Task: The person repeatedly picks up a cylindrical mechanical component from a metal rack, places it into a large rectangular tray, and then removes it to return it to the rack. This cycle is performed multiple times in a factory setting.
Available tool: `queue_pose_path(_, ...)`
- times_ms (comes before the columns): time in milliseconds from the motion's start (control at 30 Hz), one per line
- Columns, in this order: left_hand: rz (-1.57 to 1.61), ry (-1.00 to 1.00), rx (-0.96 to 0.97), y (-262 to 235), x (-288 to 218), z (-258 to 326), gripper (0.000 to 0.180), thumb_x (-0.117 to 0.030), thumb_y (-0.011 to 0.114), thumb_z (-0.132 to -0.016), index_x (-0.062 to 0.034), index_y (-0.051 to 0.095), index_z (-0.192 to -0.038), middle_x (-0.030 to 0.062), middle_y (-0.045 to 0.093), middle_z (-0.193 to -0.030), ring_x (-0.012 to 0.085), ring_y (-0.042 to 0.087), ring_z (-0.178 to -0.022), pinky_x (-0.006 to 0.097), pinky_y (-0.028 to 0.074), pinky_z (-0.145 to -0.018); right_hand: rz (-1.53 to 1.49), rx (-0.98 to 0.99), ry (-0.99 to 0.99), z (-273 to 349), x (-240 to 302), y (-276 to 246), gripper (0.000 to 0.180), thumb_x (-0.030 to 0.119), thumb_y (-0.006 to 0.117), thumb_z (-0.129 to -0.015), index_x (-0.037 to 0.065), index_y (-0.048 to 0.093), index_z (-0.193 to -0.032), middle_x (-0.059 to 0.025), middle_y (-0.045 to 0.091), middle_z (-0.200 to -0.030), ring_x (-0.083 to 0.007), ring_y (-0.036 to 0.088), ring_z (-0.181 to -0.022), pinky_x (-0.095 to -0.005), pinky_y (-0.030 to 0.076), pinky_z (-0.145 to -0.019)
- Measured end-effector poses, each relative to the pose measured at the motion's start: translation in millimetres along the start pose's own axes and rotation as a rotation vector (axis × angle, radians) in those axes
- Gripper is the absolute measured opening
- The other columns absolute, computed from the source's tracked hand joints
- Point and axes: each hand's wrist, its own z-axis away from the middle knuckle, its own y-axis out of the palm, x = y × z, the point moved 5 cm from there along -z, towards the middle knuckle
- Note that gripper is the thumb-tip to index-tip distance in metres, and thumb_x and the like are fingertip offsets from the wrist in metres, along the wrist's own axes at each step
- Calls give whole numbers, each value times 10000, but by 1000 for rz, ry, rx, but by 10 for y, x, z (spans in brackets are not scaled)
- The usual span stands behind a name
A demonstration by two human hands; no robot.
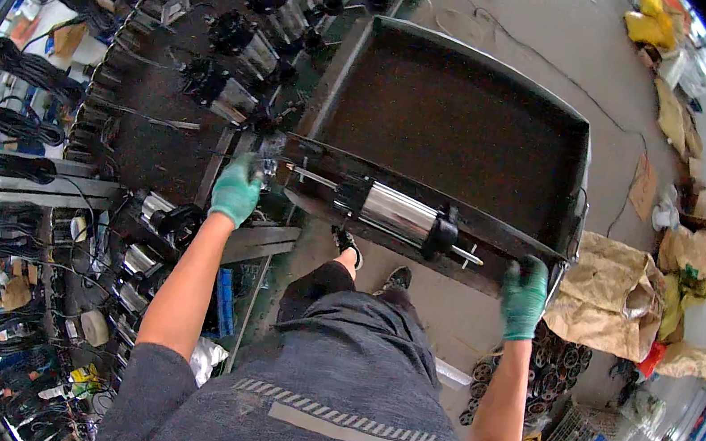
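Concrete floor (524,28), dark metal tray (466,119) (both hands gripping) — cluttered workshop

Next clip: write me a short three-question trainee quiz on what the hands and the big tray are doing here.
1. True or false: both hands wear green gloves.
2. What lies inside the dark metal tray along its near wall?
A. a coil of cable
B. a silver cylinder with black ends
C. a paper sack
3. Fill in: the right hand grips the tray at its near ____ corner.

Key
1. True: the left hand and the right hand are both in green gloves.
2. B: the silver cylinder lies along the near wall; the rest of the tray holds nothing visible.
3. Right; the left hand is at the near left corner.
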Motion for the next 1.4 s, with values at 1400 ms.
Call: queue_pose_path(1400,-318,451,364,802,-1118,-1536,269,-185,548,-928,-150,664,-1168,156,688,-1128,370,698,-981,523,561,-789,844,440,-106,-2099,650,2000,355,233,675,-872,135,597,-1204,-178,597,-1327,-425,671,-1045,-523,555,-846)
